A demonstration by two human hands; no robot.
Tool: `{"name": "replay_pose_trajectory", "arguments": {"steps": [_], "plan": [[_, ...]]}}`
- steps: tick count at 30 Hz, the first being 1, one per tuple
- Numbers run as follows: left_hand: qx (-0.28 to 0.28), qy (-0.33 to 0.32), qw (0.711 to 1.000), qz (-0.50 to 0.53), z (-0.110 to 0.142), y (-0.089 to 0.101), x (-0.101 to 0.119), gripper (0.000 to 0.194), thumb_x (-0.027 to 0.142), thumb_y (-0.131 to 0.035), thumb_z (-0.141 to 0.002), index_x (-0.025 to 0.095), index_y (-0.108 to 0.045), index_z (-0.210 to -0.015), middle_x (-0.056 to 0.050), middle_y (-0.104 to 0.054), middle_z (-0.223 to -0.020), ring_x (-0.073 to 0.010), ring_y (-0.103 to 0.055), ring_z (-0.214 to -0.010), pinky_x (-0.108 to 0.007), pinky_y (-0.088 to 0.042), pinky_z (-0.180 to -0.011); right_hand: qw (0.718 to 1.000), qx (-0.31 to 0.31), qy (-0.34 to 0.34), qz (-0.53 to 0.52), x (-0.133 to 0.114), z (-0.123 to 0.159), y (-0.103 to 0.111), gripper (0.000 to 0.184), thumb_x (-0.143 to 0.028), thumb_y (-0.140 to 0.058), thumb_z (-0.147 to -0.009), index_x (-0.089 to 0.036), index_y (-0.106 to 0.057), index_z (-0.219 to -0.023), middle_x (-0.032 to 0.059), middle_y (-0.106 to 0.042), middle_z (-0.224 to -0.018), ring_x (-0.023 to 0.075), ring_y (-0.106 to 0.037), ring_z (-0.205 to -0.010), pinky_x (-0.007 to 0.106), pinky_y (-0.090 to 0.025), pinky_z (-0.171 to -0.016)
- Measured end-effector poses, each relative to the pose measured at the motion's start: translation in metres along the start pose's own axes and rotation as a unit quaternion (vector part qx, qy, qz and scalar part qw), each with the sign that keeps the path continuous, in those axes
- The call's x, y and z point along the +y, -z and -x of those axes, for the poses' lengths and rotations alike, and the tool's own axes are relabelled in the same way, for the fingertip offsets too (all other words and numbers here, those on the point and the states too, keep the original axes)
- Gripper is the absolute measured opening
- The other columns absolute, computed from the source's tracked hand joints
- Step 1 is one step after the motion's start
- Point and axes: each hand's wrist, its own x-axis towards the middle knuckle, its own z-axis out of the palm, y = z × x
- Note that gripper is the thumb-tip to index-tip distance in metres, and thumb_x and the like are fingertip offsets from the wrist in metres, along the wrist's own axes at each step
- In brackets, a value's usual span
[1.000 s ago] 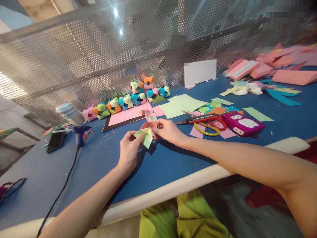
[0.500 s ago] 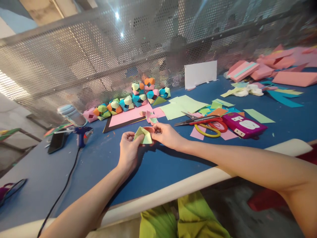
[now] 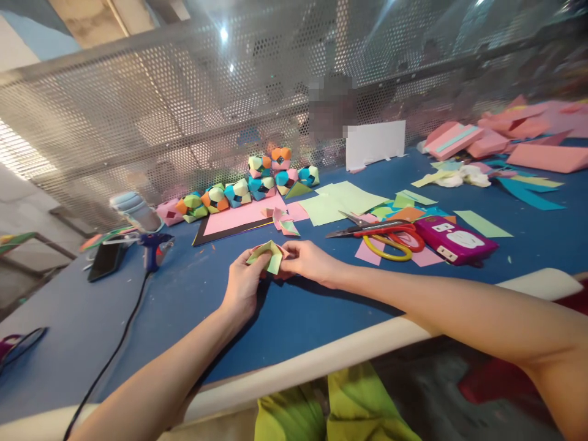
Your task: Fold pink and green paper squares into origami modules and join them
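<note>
My left hand (image 3: 243, 283) and my right hand (image 3: 309, 262) are both closed on one folded paper piece (image 3: 269, 255), light green with pink beneath, held just above the blue table (image 3: 294, 312). The left fingers pinch its left side, the right fingers its right side. Just beyond it lie small folded pink and green paper units (image 3: 283, 221). A row of multicoloured paper cubes (image 3: 248, 182) is stacked further back, beside a pink sheet on black card (image 3: 236, 219).
Red and yellow scissors (image 3: 383, 236) and a magenta case (image 3: 454, 239) lie to the right among loose coloured sheets. A blue glue gun (image 3: 151, 248), a phone (image 3: 105, 260) and a cord sit left. A perforated metal screen (image 3: 206, 110) backs the table. Pink paper piles lie far right.
The folded piece has been turned and lowered a little between my hands. Both hands have stayed together on it, drifting slightly down toward the table.
</note>
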Motion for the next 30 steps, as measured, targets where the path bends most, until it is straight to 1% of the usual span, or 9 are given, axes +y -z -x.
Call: {"name": "replay_pose_trajectory", "arguments": {"steps": [3,5,7,10,13,17,20,25,30], "plan": [[0.013,-0.019,1.000,-0.009,0.001,0.000,0.000,0.030,0.028,-0.072,-0.065,0.013,-0.068,-0.090,-0.001,-0.064,-0.076,-0.0082,-0.050,-0.057,-0.021,-0.036,-0.052,0.993,0.032,0.087,0.078,-0.005,0.003,0.004,0.012,-0.014,-0.062,-0.068,-0.017,-0.056,-0.078,-0.0025,-0.062,-0.071,0.0121,-0.062,-0.061,0.026,-0.052,-0.061],[0.013,-0.030,0.999,-0.004,0.001,0.000,0.001,0.027,0.028,-0.072,-0.066,0.013,-0.067,-0.088,-0.001,-0.065,-0.078,-0.0092,-0.052,-0.061,-0.021,-0.039,-0.055,0.986,0.049,0.123,0.101,-0.008,0.005,0.005,0.013,-0.015,-0.062,-0.069,-0.017,-0.056,-0.080,-0.0028,-0.061,-0.072,0.0112,-0.060,-0.062,0.025,-0.051,-0.062],[0.017,-0.039,0.999,0.001,0.002,-0.001,0.001,0.021,0.026,-0.071,-0.066,0.014,-0.066,-0.083,-0.001,-0.064,-0.075,-0.0102,-0.054,-0.062,-0.022,-0.041,-0.057,0.989,0.039,0.111,0.088,-0.009,0.005,0.005,0.012,-0.014,-0.061,-0.069,-0.017,-0.055,-0.079,-0.0038,-0.059,-0.068,0.0114,-0.060,-0.061,0.026,-0.051,-0.063],[0.012,-0.042,0.999,0.008,0.002,-0.002,0.001,0.019,0.023,-0.069,-0.065,0.015,-0.067,-0.082,0.001,-0.062,-0.069,-0.0094,-0.051,-0.056,-0.022,-0.040,-0.053,0.998,0.001,0.051,0.040,-0.009,0.005,0.003,0.012,-0.012,-0.062,-0.069,-0.017,-0.054,-0.076,-0.0043,-0.059,-0.062,0.0122,-0.061,-0.060,0.028,-0.053,-0.065],[-0.001,-0.029,0.999,0.018,0.000,-0.002,0.000,0.017,0.024,-0.069,-0.064,0.014,-0.067,-0.078,0.002,-0.059,-0.063,-0.0088,-0.048,-0.052,-0.021,-0.036,-0.049,1.000,-0.025,0.010,0.012,-0.009,0.006,0.001,0.013,-0.012,-0.065,-0.069,-0.016,-0.055,-0.077,-0.0022,-0.062,-0.066,0.0134,-0.063,-0.064,0.030,-0.055,-0.068],[0.024,-0.024,0.999,0.024,-0.001,-0.001,0.000,0.013,0.022,-0.067,-0.062,0.014,-0.065,-0.073,0.003,-0.056,-0.059,-0.0079,-0.047,-0.050,-0.020,-0.035,-0.047,1.000,-0.021,0.006,0.022,-0.012,0.007,0.002,0.013,-0.015,-0.064,-0.071,-0.015,-0.056,-0.082,-0.0008,-0.062,-0.069,0.0124,-0.063,-0.064,0.028,-0.054,-0.066],[0.020,-0.032,0.999,-0.003,0.001,-0.001,0.000,0.012,0.020,-0.065,-0.063,0.013,-0.064,-0.073,0.004,-0.054,-0.057,-0.0065,-0.044,-0.049,-0.018,-0.033,-0.046,0.999,-0.003,0.023,0.035,-0.011,0.005,0.005,0.012,-0.020,-0.063,-0.073,-0.016,-0.056,-0.083,-0.0012,-0.061,-0.070,0.0114,-0.061,-0.061,0.027,-0.053,-0.063],[-0.010,-0.068,0.992,-0.103,0.006,-0.002,0.002,0.011,0.022,-0.061,-0.069,0.013,-0.065,-0.073,0.004,-0.054,-0.057,-0.0068,-0.043,-0.050,-0.019,-0.033,-0.047,0.980,0.024,0.097,0.170,-0.008,0.006,0.007,0.011,-0.026,-0.062,-0.075,-0.016,-0.057,-0.074,-0.0023,-0.058,-0.061,0.0111,-0.056,-0.057,0.024,-0.045,-0.058],[-0.042,-0.079,0.988,-0.128,0.009,-0.003,0.003,0.011,0.024,-0.059,-0.070,0.015,-0.063,-0.074,0.006,-0.050,-0.052,-0.0075,-0.042,-0.047,-0.020,-0.033,-0.046,0.947,0.063,0.153,0.276,-0.006,0.008,0.007,0.019,-0.026,-0.057,-0.077,-0.017,-0.052,-0.061,-0.0025,-0.055,-0.054,0.0098,-0.049,-0.052,0.023,-0.038,-0.053]]}}
